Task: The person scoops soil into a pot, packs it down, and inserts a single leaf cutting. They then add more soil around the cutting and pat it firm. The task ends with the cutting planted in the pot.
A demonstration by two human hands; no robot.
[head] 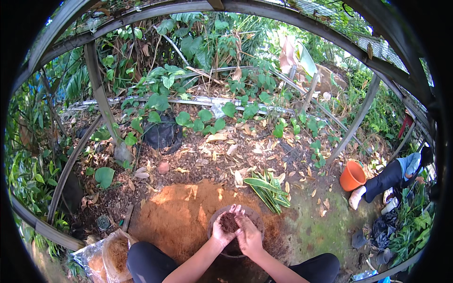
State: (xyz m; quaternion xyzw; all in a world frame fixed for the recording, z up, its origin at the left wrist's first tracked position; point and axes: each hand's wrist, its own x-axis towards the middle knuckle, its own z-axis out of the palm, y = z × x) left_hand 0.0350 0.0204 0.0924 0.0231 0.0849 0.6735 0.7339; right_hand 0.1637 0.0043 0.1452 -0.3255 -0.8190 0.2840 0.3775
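My left hand [222, 231] is cupped palm up with a clump of dark, crumbly soil [229, 223] in it. Over the right side of that clump lie the fingers of my right hand [248, 235], curved against the soil and my left palm. Both hands are above a round, dark pot or basin [259, 216], whose inside is mostly hidden by my hands and forearms. Reddish-brown coir-like material [170, 215] is spread on the ground around it. Cut snake plant leaves [268, 191] with yellow edges lie just beyond, to the right.
A clear plastic bag of brown fibre [118, 253] lies by my left knee. To the right are an orange bucket [353, 175], a bending person [393, 177], black plastic bags [384, 230] and small pots [383, 256]. Wooden posts [355, 120] and dry leaves surround the spot.
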